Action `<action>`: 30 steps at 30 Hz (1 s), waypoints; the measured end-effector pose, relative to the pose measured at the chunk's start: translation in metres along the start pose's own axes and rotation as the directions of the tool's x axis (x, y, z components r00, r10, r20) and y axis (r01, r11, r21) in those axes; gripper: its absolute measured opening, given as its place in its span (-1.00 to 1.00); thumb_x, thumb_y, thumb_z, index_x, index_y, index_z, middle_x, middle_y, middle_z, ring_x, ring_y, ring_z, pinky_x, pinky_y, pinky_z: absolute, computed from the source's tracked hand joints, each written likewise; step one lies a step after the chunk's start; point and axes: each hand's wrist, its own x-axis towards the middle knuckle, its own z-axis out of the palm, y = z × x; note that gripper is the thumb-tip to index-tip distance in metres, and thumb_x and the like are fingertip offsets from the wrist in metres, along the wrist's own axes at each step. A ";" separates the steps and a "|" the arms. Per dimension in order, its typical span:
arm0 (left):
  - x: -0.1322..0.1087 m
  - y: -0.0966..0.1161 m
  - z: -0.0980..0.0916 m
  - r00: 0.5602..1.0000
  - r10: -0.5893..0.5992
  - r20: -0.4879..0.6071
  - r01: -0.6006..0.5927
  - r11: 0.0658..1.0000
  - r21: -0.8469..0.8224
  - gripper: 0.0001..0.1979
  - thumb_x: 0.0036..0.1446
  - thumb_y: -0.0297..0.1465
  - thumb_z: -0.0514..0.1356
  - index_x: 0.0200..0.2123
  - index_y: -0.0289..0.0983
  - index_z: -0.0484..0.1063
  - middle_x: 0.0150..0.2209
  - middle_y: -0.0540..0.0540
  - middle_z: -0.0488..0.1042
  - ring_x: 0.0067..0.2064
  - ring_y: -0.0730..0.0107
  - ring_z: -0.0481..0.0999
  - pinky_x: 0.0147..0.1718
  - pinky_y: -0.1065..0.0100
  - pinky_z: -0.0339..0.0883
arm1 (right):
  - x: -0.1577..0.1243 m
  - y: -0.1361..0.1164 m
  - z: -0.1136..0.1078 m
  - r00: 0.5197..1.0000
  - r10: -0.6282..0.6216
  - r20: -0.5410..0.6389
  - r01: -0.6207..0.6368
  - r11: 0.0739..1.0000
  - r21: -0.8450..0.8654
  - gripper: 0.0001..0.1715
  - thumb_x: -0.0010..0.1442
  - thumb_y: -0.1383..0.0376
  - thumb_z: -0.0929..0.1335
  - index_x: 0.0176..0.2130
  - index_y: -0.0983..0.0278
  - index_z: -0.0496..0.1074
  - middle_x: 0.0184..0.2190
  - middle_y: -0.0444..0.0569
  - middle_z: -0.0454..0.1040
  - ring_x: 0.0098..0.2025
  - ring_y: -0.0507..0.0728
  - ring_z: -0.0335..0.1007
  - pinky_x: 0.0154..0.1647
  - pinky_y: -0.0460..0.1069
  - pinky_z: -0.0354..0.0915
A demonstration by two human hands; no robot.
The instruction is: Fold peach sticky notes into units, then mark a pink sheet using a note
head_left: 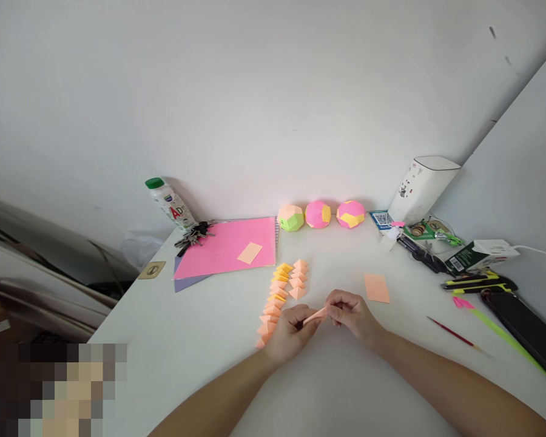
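3 closed paper balls (318,215) stood side by side against the wall (300,109) at the back of the surface (346,388) and appeared complete. Nearer the hands, folded units were arranged in 2 rows: a long row (268,328), mostly peach with some yellow pieces, and a short peach row (298,292) to its right. The units overlapped, so an exact count could not be made. 1 further peach paper piece (316,315), narrow and apparently partly folded, was held above the surface: the left hand (289,337) gripped its left end, and the right hand (351,314) pinched its right end. This fold was judged to be in process. 2 sheets lay flat and unformed: a peach sheet (377,287) beyond the right hand, and a pale sheet (250,253) on the pink sheet (218,240). No joined units were visible in either row.
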 end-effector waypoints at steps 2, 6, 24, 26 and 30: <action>0.000 0.000 0.000 1.000 0.001 -0.001 -0.001 1.000 -0.001 -0.69 0.18 -0.22 0.10 -0.47 -0.29 0.47 -0.57 0.05 0.17 -0.51 0.50 0.14 -0.53 0.44 0.04 | -0.001 -0.002 0.001 1.000 -0.001 -0.002 0.001 1.000 -0.012 -0.70 0.09 0.09 0.41 -0.47 0.27 0.41 -0.54 -0.17 0.28 -0.55 -0.02 0.18 -0.52 -0.08 0.18; 0.000 0.001 -0.001 1.000 -0.005 0.000 0.005 1.000 0.004 -0.67 0.18 -0.19 0.09 -0.46 -0.29 0.48 -0.57 0.04 0.18 -0.51 0.50 0.14 -0.54 0.44 0.04 | -0.001 -0.005 0.002 1.000 -0.010 -0.012 0.009 0.999 -0.031 -0.65 0.12 0.04 0.38 -0.46 0.26 0.40 -0.60 -0.19 0.26 -0.56 0.00 0.18 -0.50 -0.06 0.17; 0.000 -0.001 0.000 0.999 -0.035 -0.001 0.035 0.999 -0.011 -0.60 0.18 -0.11 0.10 -0.50 -0.30 0.44 -0.57 0.04 0.21 -0.50 0.50 0.18 -0.53 0.45 0.08 | -0.007 0.003 0.007 1.000 0.016 -0.013 -0.017 0.997 -0.075 -0.71 0.13 0.06 0.37 -0.36 0.24 0.37 -0.56 -0.19 0.27 -0.54 0.00 0.23 -0.50 -0.07 0.24; 0.000 -0.002 0.001 1.000 -0.025 -0.011 0.025 1.000 -0.014 -0.61 0.18 -0.12 0.10 -0.50 -0.30 0.44 -0.57 0.04 0.23 -0.49 0.49 0.21 -0.52 0.45 0.10 | -0.007 0.003 0.007 1.000 0.026 -0.015 -0.027 0.997 -0.068 -0.73 0.14 0.08 0.37 -0.38 0.24 0.37 -0.56 -0.18 0.29 -0.54 0.00 0.24 -0.49 -0.07 0.26; 0.000 -0.005 0.001 1.000 -0.013 -0.008 0.012 1.000 -0.005 -0.62 0.20 -0.14 0.10 -0.50 -0.29 0.45 -0.57 0.04 0.21 -0.50 0.49 0.21 -0.51 0.45 0.11 | -0.007 0.006 0.006 0.998 0.059 0.002 -0.059 0.997 -0.057 -0.78 0.13 0.13 0.39 -0.35 0.24 0.40 -0.56 -0.19 0.31 -0.52 0.01 0.29 -0.47 -0.06 0.30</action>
